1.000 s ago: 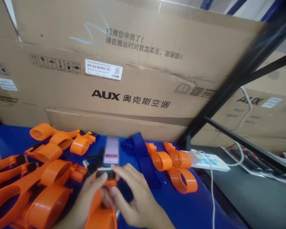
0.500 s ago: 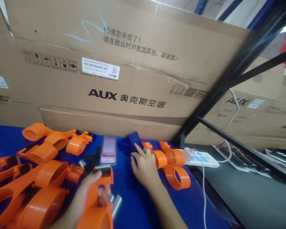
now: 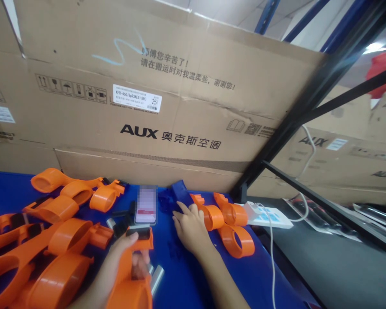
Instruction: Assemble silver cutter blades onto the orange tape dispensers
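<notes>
My left hand [image 3: 135,253] is closed around an orange plastic piece with a ring-shaped end [image 3: 130,292]. A black insert [image 3: 141,234] sits at the top of this piece, under my thumb. Over the blue table, my right hand [image 3: 191,227] has its fingers apart, with nothing visible in them. Just beyond its fingertips lie a dark blue block [image 3: 181,191] and a cluster of small dark blue parts [image 3: 166,201]. Orange ringed pieces [image 3: 213,216] lie right beside that hand. Silver metal tubes [image 3: 157,277] rest by my left hand, partly hidden.
Many orange ringed pieces [image 3: 62,279] are heaped at the left. A phone [image 3: 146,206] stands mid-table before a large cardboard box [image 3: 167,107]. To the right are a white power strip [image 3: 275,217], its cable [image 3: 272,266] and a black metal frame [image 3: 281,128].
My right hand has shifted slightly left, its fingers still apart beside the blue parts. The left hand keeps its hold on the orange piece. The camera view has tilted a little.
</notes>
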`<move>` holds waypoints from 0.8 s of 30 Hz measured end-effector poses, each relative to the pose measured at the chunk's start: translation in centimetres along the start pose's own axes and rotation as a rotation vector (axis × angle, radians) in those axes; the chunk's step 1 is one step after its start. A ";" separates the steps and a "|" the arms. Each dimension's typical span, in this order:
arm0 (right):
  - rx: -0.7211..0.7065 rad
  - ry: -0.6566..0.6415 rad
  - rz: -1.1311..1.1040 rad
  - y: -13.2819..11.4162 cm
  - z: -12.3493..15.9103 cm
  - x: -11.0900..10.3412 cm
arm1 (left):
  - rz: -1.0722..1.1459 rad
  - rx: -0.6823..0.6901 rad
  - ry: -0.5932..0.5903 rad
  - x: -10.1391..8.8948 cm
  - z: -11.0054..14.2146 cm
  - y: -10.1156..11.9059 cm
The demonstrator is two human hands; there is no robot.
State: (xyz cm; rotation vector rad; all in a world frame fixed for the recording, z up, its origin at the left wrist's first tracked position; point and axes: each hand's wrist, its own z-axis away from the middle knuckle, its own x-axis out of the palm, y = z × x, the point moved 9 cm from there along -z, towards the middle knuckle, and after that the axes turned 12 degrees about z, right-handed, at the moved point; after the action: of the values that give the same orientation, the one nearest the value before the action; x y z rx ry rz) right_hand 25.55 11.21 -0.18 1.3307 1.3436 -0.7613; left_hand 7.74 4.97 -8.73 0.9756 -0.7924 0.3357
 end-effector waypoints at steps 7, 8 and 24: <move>-0.027 0.093 -0.131 -0.5 0.2 -1.2 | 0.031 0.015 0.029 -0.6 -0.2 0.0; -0.018 0.125 -0.178 -0.4 0.2 -1.5 | 0.042 0.007 0.034 -0.7 -0.2 -0.1; 0.081 0.407 -0.561 1.4 0.7 -4.7 | 0.059 -0.029 0.046 -0.7 -0.1 -0.4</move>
State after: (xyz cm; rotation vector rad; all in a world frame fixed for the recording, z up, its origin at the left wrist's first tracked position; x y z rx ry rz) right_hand 26.32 9.40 4.37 1.2188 2.0802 -0.9536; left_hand 7.52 4.87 -9.47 0.9158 -0.7831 0.3951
